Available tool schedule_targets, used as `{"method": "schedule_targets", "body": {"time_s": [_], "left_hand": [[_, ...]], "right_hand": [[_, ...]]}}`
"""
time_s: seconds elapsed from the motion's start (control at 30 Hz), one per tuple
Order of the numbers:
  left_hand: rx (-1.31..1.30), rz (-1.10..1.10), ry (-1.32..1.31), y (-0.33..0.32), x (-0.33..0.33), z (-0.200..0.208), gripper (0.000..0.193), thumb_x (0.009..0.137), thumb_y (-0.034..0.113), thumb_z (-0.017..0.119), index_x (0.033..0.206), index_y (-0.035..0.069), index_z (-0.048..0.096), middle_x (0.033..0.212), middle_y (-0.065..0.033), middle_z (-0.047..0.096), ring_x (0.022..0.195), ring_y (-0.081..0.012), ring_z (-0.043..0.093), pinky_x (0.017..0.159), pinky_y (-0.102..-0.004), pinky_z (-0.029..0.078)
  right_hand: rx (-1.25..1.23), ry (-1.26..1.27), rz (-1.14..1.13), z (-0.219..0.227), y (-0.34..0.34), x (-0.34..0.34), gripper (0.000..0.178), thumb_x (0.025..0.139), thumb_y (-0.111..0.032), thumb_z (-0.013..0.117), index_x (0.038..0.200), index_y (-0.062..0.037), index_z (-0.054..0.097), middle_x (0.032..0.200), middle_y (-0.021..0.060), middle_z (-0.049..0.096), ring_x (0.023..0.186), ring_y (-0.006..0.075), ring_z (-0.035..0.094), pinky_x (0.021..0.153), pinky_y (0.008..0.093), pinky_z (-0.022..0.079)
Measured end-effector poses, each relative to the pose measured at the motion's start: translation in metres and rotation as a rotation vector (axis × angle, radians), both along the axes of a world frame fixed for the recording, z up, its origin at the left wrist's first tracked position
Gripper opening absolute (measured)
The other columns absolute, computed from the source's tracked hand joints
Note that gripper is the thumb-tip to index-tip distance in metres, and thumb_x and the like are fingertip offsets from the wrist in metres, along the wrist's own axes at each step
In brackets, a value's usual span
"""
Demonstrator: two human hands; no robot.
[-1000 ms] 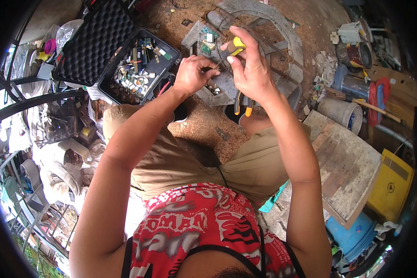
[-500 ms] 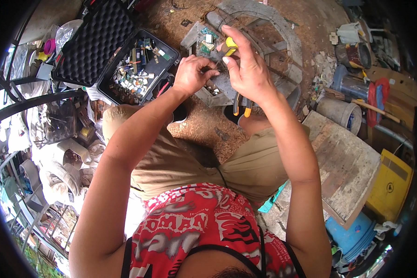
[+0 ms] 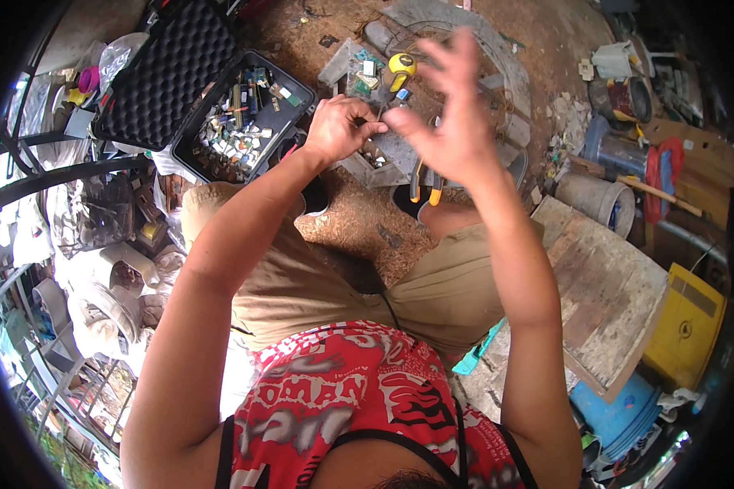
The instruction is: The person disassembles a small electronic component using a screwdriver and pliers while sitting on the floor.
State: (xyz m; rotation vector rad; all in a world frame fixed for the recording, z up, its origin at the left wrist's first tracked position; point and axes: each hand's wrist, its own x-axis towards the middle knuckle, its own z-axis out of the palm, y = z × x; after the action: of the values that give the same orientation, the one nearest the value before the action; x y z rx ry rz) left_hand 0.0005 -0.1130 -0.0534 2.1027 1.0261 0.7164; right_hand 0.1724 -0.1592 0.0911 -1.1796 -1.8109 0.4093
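Observation:
My left hand (image 3: 340, 130) is over a grey slab (image 3: 395, 148), thumb and fingers pinched together. Whatever they hold is too small or hidden to make out. My right hand (image 3: 457, 130) is raised over the slab's right side, fingers spread and blurred, holding nothing visible. Just beyond the hands is a tool with a yellow and black handle (image 3: 400, 67); its far end is unclear. Green circuit board pieces (image 3: 362, 81) lie at the slab's upper left. A pair of pliers with black and orange handles (image 3: 435, 192) rests at the near edge, partly behind my right hand.
An open black case (image 3: 289, 130) full of small chips and board pieces stands to the left, its foam-lined lid (image 3: 167, 77) tipped back. Off to the right are a wooden board (image 3: 607, 285), a grey bucket (image 3: 595, 196), a yellow panel (image 3: 687, 326) and a blue bucket (image 3: 624, 416).
My right hand has lifted away from the yellow and black tool and spread its fingers, moving to the right. The left hand keeps its pinch in nearly the same place.

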Motion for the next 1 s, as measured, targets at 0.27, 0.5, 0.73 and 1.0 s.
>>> {"method": "schedule_targets", "body": {"time_s": [0.27,0.5,0.73,1.0], "left_hand": [[-0.031,0.012,0.010,-0.002,0.001,0.004,0.026,0.076,0.037,0.079,0.075,0.013,0.069,0.080,-0.0021,0.068,0.088,-0.0242,0.062,0.081,-0.0374,0.044],[-0.058,0.006,0.044,-0.001,0.002,0.002,0.026,0.076,0.039,0.079,0.076,0.014,0.070,0.083,-0.0023,0.069,0.090,-0.0242,0.062,0.082,-0.0373,0.044],[-0.027,-0.009,0.002,-0.005,0.001,0.003,0.027,0.077,0.040,0.078,0.075,0.015,0.068,0.081,-0.0017,0.067,0.089,-0.0243,0.062,0.080,-0.0376,0.043],[-0.017,-0.014,0.020,-0.005,0.001,-0.001,0.027,0.077,0.041,0.077,0.075,0.015,0.068,0.081,-0.0013,0.067,0.088,-0.0242,0.061,0.081,-0.0396,0.042]], "right_hand": [[-1.122,-0.745,-0.416,-0.049,-0.059,0.032,0.107,0.082,-0.067,0.061,0.151,0.0034,0.019,0.136,0.0358,0.043,0.120,0.0468,0.054,0.101,0.0489,0.045],[-1.049,-0.532,-0.458,-0.062,-0.060,0.032,0.091,0.081,-0.039,0.066,0.146,0.0106,0.026,0.128,0.0349,0.053,0.118,0.0421,0.057,0.099,0.0423,0.047],[-0.106,-0.179,-0.214,0.053,-0.062,0.060,0.060,0.085,-0.019,0.063,0.136,0.0064,0.046,0.108,0.0159,0.056,0.099,0.0296,0.058,0.087,0.0391,0.047],[0.139,-0.082,-0.146,0.108,-0.045,0.034,0.055,0.091,-0.022,0.059,0.136,0.0056,0.045,0.111,0.0126,0.058,0.095,0.0197,0.057,0.085,0.0309,0.048]]}}
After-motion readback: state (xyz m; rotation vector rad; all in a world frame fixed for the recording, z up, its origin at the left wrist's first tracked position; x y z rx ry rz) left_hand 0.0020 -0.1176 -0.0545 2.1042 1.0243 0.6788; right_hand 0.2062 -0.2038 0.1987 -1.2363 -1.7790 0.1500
